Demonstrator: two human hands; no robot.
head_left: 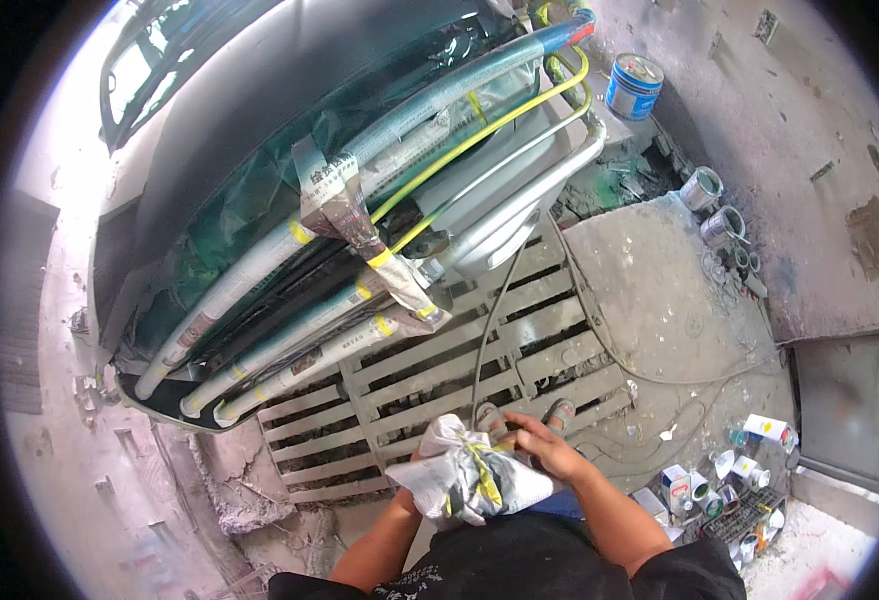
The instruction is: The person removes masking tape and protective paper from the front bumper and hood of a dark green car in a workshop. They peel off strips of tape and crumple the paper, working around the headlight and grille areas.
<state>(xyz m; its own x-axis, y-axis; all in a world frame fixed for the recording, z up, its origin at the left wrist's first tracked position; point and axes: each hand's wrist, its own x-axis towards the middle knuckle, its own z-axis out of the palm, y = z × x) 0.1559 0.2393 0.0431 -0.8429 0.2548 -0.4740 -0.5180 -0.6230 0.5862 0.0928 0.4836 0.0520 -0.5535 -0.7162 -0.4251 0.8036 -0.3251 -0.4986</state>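
Note:
A crumpled wad of masking paper (pixel 441 455) with yellow tape strips is held up in front of my body. My left hand (pixel 405 503) holds it from the left and below; the wad hides most of its fingers. At the upper right edge of the wad, my right hand (pixel 551 452) has its fingers bent and closed against the paper. Beyond my hands, a vehicle's front has silver tubular bars (pixel 289 370), partly wrapped in printed paper (pixel 334 195) and yellow tape. Green-tinted masking film (pixel 229 235) lies over the vehicle behind the bars.
A slatted floor grate (pixel 429 370) lies under the bars, and a dark hose (pixel 481 350) crosses it. A blue can (pixel 634 87) stands at the far right. Several open paint tins (pixel 701 188) line the wall, and more cans (pixel 675 486) crowd the floor at the lower right.

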